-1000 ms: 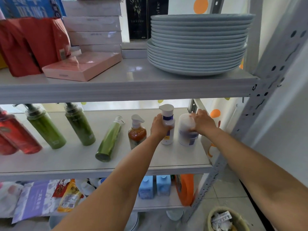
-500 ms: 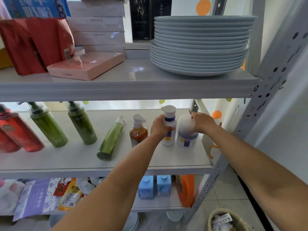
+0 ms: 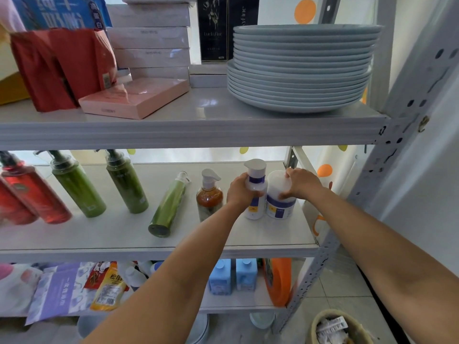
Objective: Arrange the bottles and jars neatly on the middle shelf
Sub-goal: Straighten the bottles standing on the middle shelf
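Observation:
On the middle shelf (image 3: 111,234), my left hand (image 3: 239,192) grips a white pump bottle (image 3: 255,204) with a blue band. My right hand (image 3: 299,182) holds the top of a white jar (image 3: 279,207) with a blue label, right beside that bottle. To the left stand an amber pump bottle (image 3: 210,197), a light green bottle (image 3: 170,207) lying on its side, two dark green pump bottles (image 3: 126,184) (image 3: 75,187) and red bottles (image 3: 32,197) at the far left.
The upper shelf carries a stack of grey plates (image 3: 301,68), a pink box (image 3: 135,100), a red bag (image 3: 62,68) and white boxes. Below are blue bottles (image 3: 219,279), an orange jug (image 3: 279,281) and packets. The metal upright (image 3: 387,165) stands right; a basket (image 3: 340,328) sits on the floor.
Both hands stay on the white bottle and the jar at the shelf's right end. The two containers now stand close together; the view has shifted slightly.

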`<state>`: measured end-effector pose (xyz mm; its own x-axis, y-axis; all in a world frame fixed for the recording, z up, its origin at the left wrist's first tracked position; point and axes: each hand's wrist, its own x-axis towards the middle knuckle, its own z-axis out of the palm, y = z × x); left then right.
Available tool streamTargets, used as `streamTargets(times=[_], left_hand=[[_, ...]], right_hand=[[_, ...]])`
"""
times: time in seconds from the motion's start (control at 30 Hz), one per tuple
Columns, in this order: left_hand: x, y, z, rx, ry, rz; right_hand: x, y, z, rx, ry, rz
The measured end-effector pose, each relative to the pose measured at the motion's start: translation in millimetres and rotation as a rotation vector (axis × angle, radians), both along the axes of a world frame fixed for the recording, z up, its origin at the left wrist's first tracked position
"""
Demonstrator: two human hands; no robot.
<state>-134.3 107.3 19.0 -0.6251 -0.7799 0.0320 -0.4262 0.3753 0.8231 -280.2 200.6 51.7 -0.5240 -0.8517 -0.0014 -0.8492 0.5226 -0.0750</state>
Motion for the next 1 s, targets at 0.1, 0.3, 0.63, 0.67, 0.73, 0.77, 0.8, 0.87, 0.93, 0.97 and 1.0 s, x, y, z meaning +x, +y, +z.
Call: streamTargets(times=[0.1, 0.3, 0.63, 0.67, 0.73, 0.77, 0.8, 0.87, 0.93, 0.97, 1.0], left_hand=[[0.1, 2.6, -0.5, 0.004, 0.006, 0.019], [2.2, 6.0, 0.0, -0.003, 0.021, 0.028], [5.7, 7.5, -1.8, -0.004, 0.013, 0.026], [5.6, 7.0, -2.0, 0.0, 0.012, 0.026], [5.8, 7.1, -1.7, 0.019, 0.002, 0.016], [6.1, 7.3, -1.7, 0.036, -0.012, 0.005], [6.6, 7.0, -3.1, 0.051, -0.029, -0.009], [9.4, 7.9, -5.7, 0.063, -0.081, -0.036], [14.3, 7.4, -10.0, 0.059, -0.151, -0.062], [18.2, 6.7, -11.8, 0.045, -0.19, -0.074], [22.6, 6.1, -13.7, 0.026, -0.231, -0.09]], right_hand=[[0.2, 1.7, -1.2, -0.013, -0.022, -0.007], [1.0, 3.2, -1.6, -0.009, -0.048, -0.007], [-0.3, 6.4, -5.1, -0.022, -0.081, -0.002], [0.6, 6.9, -6.1, -0.029, -0.086, -0.009], [3.1, 7.7, -8.2, -0.038, -0.104, -0.018], [4.7, 7.8, -9.9, -0.041, -0.115, -0.02], [6.5, 7.9, -11.4, -0.044, -0.129, -0.024], [11.5, 10.0, -14.2, -0.055, -0.163, -0.034], [18.1, 15.8, -18.5, -0.047, -0.161, -0.036], [22.8, 20.1, -21.3, -0.028, -0.142, -0.035], [28.0, 24.7, -24.6, -0.017, -0.117, -0.033]])
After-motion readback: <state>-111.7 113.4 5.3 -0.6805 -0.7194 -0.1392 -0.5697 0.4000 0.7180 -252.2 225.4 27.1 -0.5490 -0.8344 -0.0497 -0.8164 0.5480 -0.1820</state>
